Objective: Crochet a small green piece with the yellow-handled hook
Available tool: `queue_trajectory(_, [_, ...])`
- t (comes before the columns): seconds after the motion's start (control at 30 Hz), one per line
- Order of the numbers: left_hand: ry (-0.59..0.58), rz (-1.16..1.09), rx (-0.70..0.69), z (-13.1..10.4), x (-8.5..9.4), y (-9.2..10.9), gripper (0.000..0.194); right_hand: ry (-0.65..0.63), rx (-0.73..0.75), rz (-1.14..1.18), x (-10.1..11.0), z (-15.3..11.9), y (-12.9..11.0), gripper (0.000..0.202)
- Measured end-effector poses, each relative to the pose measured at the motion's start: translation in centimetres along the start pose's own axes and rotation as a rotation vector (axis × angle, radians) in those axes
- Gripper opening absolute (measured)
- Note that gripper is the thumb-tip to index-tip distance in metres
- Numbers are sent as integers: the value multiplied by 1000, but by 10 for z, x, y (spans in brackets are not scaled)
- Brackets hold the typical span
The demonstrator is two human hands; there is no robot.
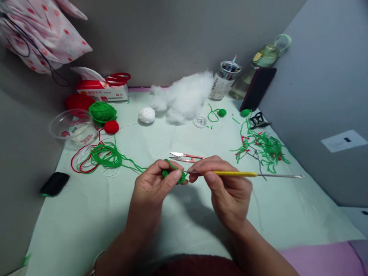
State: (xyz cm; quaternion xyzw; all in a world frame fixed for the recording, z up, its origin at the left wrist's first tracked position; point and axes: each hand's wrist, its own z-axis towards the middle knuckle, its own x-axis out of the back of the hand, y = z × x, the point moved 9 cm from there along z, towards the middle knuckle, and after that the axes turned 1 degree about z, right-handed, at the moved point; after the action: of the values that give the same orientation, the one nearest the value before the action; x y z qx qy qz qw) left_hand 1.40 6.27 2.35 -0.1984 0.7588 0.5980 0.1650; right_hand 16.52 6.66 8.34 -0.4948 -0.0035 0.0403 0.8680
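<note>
My left hand (154, 184) pinches a small green crochet piece (182, 178) between thumb and fingers, so part of it is hidden. In my right hand (229, 185) is a crochet hook (236, 173) with a yellow handle, held like a pen. Its thin metal tip points left and meets the green piece; whether it sits inside a loop I cannot tell. From my left hand, green yarn runs left to a loose green coil (106, 156). Just beyond my fingers lie thread snips (186, 157) with red handles.
White stuffing (185, 96) is heaped at the back. A green yarn ball (102, 113), white yarn ball (146, 115) and clear plastic bowl (56, 132) stand left. Green yarn scraps (268, 147), a propped phone (259, 88), a pen can (222, 82) and a bottle (242, 80) are right.
</note>
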Motion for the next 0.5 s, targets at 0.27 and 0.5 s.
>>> queue_trajectory(0.27, [-38,-15,-5,-1,-4,1,19,89,-284,364,-1,0,31,14])
queue_trajectory(0.5, [-23,-31,7,-2,-3,2,26,105,-318,365,-1,2,33,12])
